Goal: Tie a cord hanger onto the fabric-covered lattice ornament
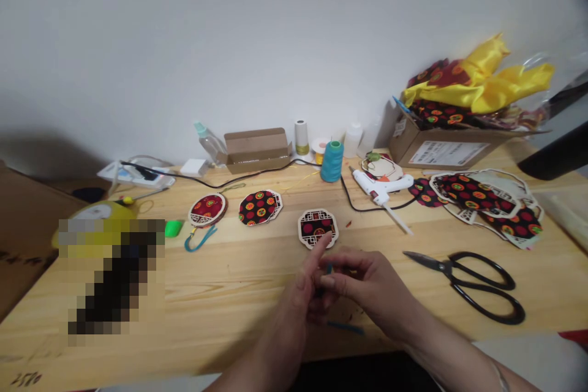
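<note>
Both my hands meet near the front edge of the wooden table (206, 282). My left hand (305, 291) has its forefinger raised and the other fingers curled. My right hand (362, 285) pinches toward it with closed fingers. Between them a thin teal cord (329, 269) shows, and its loose end (346, 327) trails on the table below the hands. Just beyond my fingers lies a wooden lattice ornament (317, 227) with red patterned cloth.
Black scissors (478, 285) lie to the right. A white glue gun (383, 187), a teal thread spool (332, 161), two more cloth ornaments (207, 209) (260, 206), a small open box (257, 150) and a carton of fabric (452, 141) sit farther back. A blurred patch covers the left.
</note>
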Available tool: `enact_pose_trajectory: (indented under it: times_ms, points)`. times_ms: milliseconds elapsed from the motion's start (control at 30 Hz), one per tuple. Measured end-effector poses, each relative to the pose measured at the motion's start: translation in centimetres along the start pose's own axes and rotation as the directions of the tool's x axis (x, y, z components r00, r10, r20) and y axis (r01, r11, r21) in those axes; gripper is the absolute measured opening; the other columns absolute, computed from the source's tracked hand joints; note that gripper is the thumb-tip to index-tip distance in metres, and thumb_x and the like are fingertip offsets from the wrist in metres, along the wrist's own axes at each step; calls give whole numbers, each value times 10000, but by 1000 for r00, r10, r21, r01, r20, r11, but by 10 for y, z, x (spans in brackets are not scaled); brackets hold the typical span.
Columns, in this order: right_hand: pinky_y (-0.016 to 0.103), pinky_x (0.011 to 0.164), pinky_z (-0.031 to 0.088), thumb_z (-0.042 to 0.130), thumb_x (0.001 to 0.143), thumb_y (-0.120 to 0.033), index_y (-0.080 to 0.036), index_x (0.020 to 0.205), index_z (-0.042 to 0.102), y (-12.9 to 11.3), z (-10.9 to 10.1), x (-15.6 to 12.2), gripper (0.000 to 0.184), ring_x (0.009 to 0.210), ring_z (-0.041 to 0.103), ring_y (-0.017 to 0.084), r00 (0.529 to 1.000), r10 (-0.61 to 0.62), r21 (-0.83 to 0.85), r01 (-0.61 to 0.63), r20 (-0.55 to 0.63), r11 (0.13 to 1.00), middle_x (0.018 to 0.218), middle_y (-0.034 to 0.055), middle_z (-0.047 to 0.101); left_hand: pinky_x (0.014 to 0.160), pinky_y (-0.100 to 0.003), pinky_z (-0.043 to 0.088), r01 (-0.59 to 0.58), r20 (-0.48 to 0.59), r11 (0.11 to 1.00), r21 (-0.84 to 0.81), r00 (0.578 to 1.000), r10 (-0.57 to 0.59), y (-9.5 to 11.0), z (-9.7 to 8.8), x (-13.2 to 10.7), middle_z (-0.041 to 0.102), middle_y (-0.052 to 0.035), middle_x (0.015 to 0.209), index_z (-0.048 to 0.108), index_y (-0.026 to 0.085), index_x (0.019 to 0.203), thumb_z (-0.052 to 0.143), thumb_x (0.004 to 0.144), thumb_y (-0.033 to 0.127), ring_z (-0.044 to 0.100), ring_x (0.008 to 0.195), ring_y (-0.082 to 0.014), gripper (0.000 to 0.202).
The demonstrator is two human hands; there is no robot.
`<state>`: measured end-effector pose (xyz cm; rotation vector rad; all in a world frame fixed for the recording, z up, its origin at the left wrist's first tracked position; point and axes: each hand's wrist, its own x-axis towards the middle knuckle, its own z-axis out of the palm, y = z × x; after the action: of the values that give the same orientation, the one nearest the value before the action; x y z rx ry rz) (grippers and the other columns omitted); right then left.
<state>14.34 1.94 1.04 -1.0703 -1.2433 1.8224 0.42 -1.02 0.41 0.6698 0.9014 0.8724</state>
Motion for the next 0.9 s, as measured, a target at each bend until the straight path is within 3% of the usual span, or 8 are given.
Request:
enact_pose_trajectory:
  times_ms: [133,233,367,533,733,900]
  points:
    - [245,587,459,606,744,-205,-140,577,650,-1,-1,-1,184,559,587,122,994,-60,-61,54,-91,997,577,5,591,504,-224,207,14,21,996,-89,1000,-12,1,4,2,470,18,641,320,264,1370,419,737,660,284,534,-97,753]
    - [225,521,434,606,728,-180,-150,573,645,-2,-4,-1,163,492,544,90,984,-82,-125,63,-157,990,591,-15,562,502,-215,242,63,39,975,-213,998,-56,2,7,3,526,-5,670,426,215,1308,473,806,480,348,535,-87,570]
    - [220,570,427,622,700,-157,-158,589,664,-4,-8,-1,119,610,547,105,965,-130,-193,87,-226,977,651,-3,575,539,-234,333,28,40,971,-238,999,-19,0,7,4,594,-57,801,581,154,1153,478,830,210,490,604,-106,344]
    - [227,582,404,642,686,-168,-149,556,644,-5,-11,0,132,598,510,101,959,-171,-250,112,-226,962,599,-13,541,633,-251,412,25,12,994,-106,1000,-24,-1,5,5,664,-70,837,645,178,1070,541,807,171,578,723,-144,283]
    - [214,531,384,628,691,-157,-143,530,622,-3,-10,-1,162,554,491,90,964,-163,-219,117,-209,969,573,-21,512,559,-199,390,-19,-20,967,252,1000,24,2,3,3,659,-10,660,708,182,923,565,808,237,559,598,-100,192]
    - [215,549,389,636,692,-163,-143,536,627,-1,-8,-2,158,565,491,89,962,-168,-224,118,-217,967,593,-19,510,522,-203,359,-1,-39,951,308,999,14,2,2,5,620,-4,589,699,150,726,538,818,270,528,526,-88,222]
